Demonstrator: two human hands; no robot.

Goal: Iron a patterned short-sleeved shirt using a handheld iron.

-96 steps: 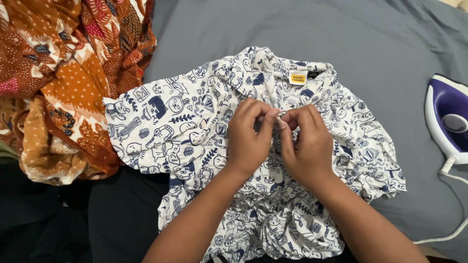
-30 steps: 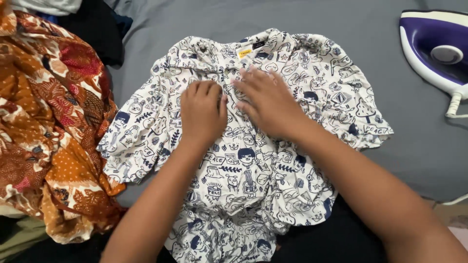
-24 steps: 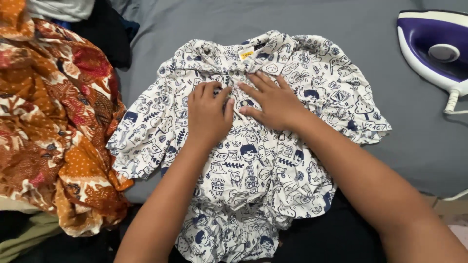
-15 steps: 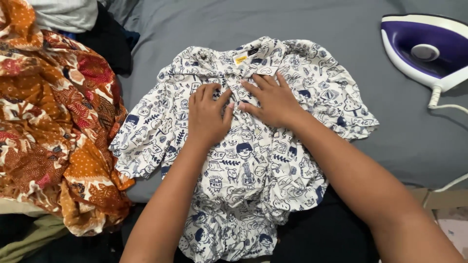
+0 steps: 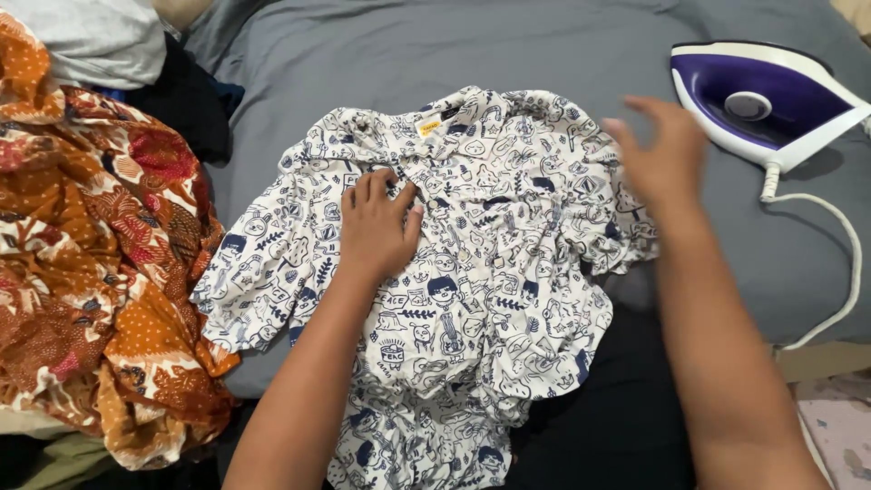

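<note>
A white shirt with dark blue cartoon prints [image 5: 490,236] lies spread on a grey sheet [image 5: 508,45], collar away from me, with a small yellow label at the neck. My left hand [image 5: 376,227] rests flat on the shirt's chest, left of the button line, fingers slightly apart. My right hand [image 5: 662,154] is raised above the shirt's right sleeve, blurred, fingers spread and holding nothing. It hangs between the sleeve and a purple and white iron [image 5: 762,100] lying on the sheet at the upper right.
A heap of orange and brown patterned cloth [image 5: 91,254] fills the left side, with grey and black garments [image 5: 136,63] behind it. The iron's white cord [image 5: 844,263] loops down the right edge. Dark fabric lies under the shirt's hem.
My right hand has lifted off the shirt's chest and swung right toward the iron. My left hand stays pressed on the shirt. The view has shifted slightly.
</note>
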